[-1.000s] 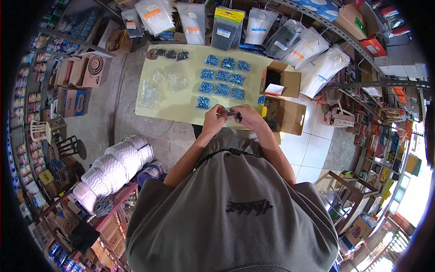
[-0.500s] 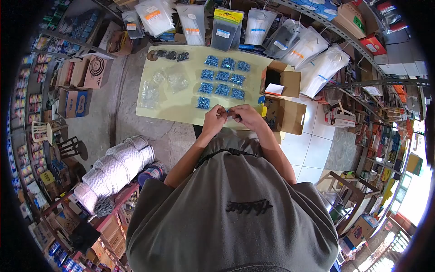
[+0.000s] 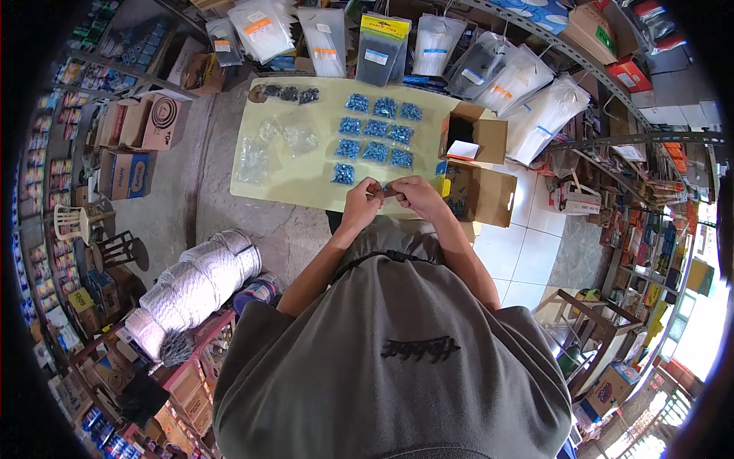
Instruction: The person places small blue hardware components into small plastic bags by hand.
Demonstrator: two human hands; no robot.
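My left hand [image 3: 362,200] and my right hand [image 3: 414,195] meet over the near edge of a pale yellow table [image 3: 306,172]. Both pinch a small clear bag with blue pieces [image 3: 388,189] between them. Farther out on the table lie several filled bags of blue pieces [image 3: 375,128] set in rows. Several empty clear bags [image 3: 264,141] lie at the left, and dark bags [image 3: 287,92] at the far left corner.
Two open cardboard boxes [image 3: 475,134] [image 3: 480,196] stand at the table's right end. Hanging packets [image 3: 382,42] fill the far wall. Rolls of white rope [image 3: 195,279] lie on the floor at left, beside boxes and shelves. White tiled floor lies at right.
My hands have stayed at the table's near edge, shifting only slightly around the small bag. The dark item seen in my right fingers a second ago no longer shows.
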